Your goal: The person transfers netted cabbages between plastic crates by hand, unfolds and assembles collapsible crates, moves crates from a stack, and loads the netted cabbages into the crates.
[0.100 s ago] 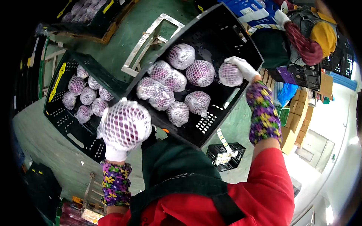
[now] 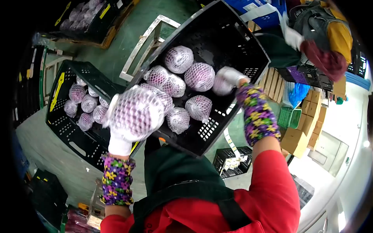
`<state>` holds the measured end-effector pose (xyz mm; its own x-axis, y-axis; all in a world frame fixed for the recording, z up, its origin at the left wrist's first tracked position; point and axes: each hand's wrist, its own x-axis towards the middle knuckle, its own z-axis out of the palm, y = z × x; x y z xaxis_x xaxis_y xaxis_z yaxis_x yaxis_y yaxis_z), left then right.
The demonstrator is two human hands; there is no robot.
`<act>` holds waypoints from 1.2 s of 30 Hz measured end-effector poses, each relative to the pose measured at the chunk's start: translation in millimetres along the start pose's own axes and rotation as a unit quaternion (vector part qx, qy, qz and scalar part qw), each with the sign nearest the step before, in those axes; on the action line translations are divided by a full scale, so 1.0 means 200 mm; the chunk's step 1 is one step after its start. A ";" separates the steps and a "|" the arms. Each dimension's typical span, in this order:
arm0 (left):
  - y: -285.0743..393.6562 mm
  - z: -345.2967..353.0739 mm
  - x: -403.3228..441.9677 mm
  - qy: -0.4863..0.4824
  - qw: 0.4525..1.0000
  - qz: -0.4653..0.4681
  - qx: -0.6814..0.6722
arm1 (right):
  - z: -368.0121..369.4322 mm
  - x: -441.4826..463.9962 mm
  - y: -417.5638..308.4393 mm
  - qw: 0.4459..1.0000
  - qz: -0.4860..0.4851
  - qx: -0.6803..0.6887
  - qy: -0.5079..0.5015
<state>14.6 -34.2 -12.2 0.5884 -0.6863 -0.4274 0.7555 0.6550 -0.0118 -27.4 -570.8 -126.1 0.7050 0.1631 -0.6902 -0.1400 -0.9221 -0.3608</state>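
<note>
My left hand (image 2: 119, 146), in a white glove, is closed around a red cabbage (image 2: 136, 110) in a white foam net, held up close to the camera over the near left side of the black crate (image 2: 217, 42). Inside that crate, my gloved right hand (image 2: 230, 75) grips a second netted cabbage (image 2: 222, 86) near the right wall. Several more cabbages lie in the crate, among them one (image 2: 200, 77) just left of my right hand and one (image 2: 179, 59) farther back. The raised cabbage partly hides those at the crate's left.
Left of me stands a dark green crate (image 2: 77, 144) with several netted cabbages. A white metal frame (image 2: 134, 58) is behind the black crate. A small black basket (image 2: 233, 173) holds a strip of labels. At upper right a co-worker's gloved hand (image 2: 294, 39) is near a blue crate (image 2: 252, 7).
My right hand has moved left with its cabbage, toward the others in the crate. My left hand has shifted right and slightly upward with its cabbage. The co-worker's hand has moved down.
</note>
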 end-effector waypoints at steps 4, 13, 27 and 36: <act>-0.27 0.26 0.70 -0.086 0.991 -0.103 -0.022 | 0.27 0.16 -0.22 0.972 0.038 0.220 -0.071; -0.64 0.39 1.41 0.057 0.702 0.358 0.613 | -0.18 0.41 -0.41 0.730 -0.153 0.622 0.238; 0.29 -1.11 -0.31 0.621 0.659 0.363 0.218 | -0.12 -0.10 -1.93 0.677 -0.289 0.402 0.545; 0.73 -1.98 0.10 0.604 0.726 0.310 0.110 | 1.06 1.27 -2.78 0.947 -0.042 0.138 0.288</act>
<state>22.6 174.0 -380.0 0.2534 0.5834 -0.7716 0.5596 0.5622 0.6089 81.8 58.8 -233.9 0.9728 -0.0605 -0.2237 -0.1872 -0.7744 -0.6044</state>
